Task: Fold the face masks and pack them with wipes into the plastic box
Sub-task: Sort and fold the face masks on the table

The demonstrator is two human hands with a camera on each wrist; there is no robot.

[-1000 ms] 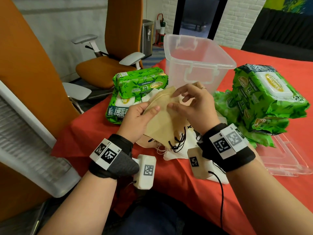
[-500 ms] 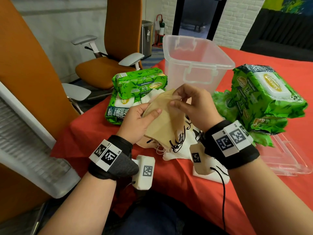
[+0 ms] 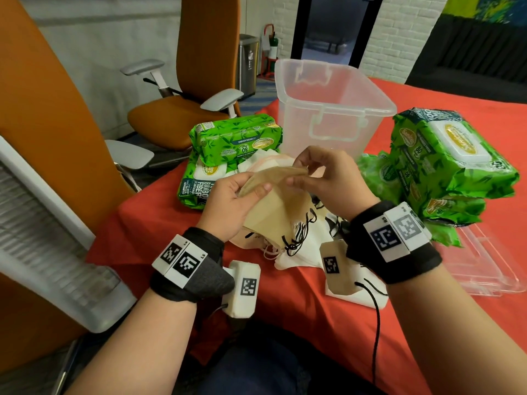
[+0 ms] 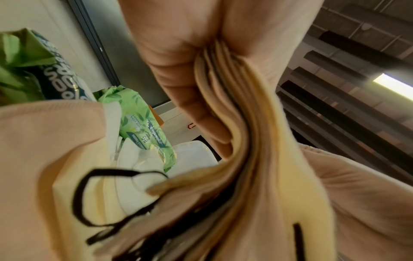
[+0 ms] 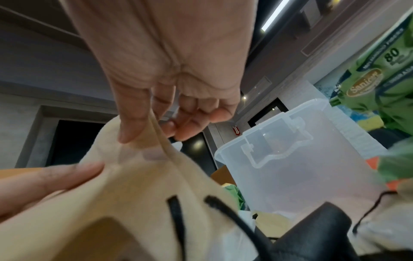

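An orange office chair (image 3: 182, 115) with grey armrests stands to the left of the red-covered table (image 3: 299, 303), in front of a pale grey wall (image 3: 94, 61). A steel bin (image 3: 248, 67) sits by the white brick wall (image 3: 399, 38) next to a dark doorway (image 3: 330, 27). Overhead, a strip light (image 5: 273, 16) glows among dark ceiling slats (image 4: 348, 98).

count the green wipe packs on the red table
At least 5: two stacked left of the plastic box, top, bottom; three piled right, top, middle, one behind. More may be hidden.
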